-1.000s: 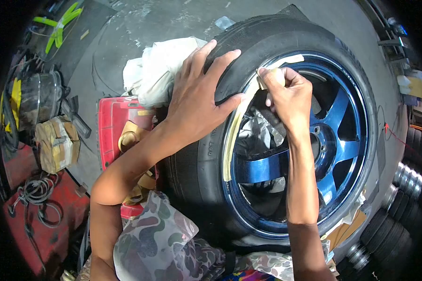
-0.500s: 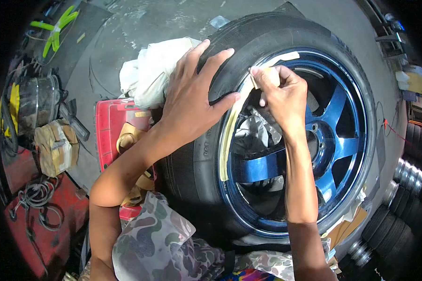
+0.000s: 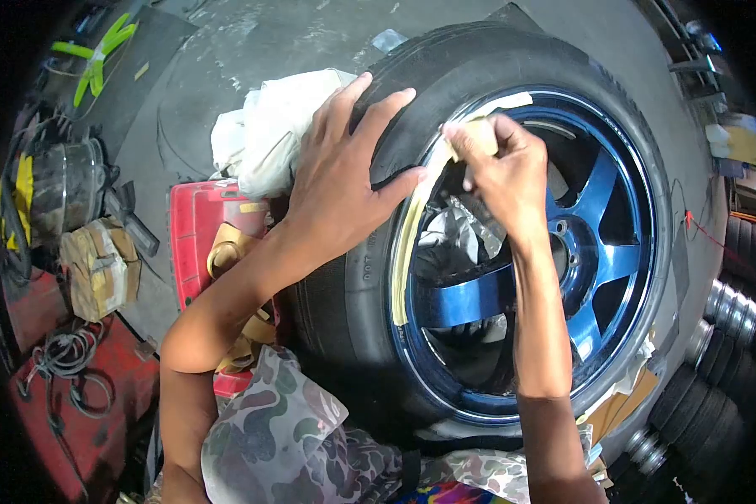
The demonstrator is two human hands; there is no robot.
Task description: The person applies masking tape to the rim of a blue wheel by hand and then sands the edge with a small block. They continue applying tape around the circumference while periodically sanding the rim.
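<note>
A black tyre (image 3: 344, 286) on a glossy blue spoked rim (image 3: 601, 252) stands tilted in front of me. Beige masking tape (image 3: 405, 252) runs along the rim's left edge. My left hand (image 3: 344, 181) lies flat on the tyre's sidewall, fingers spread, thumb close to the tape. My right hand (image 3: 500, 172) pinches a strip of the masking tape at the upper rim edge and presses it there. Crumpled plastic (image 3: 458, 239) is stuffed behind the spokes.
A white cloth (image 3: 269, 126) lies behind the tyre, over a red crate (image 3: 195, 235) with tape rolls (image 3: 227, 248). A taped box (image 3: 97, 265), cables (image 3: 63, 357) and a clear pot (image 3: 63, 185) sit left. Stacked wheels (image 3: 722, 353) stand right. My camouflage-clad knee (image 3: 286, 437) is below.
My right hand has slid slightly left and up along the rim edge with the tape. The left hand has stayed on the tyre.
</note>
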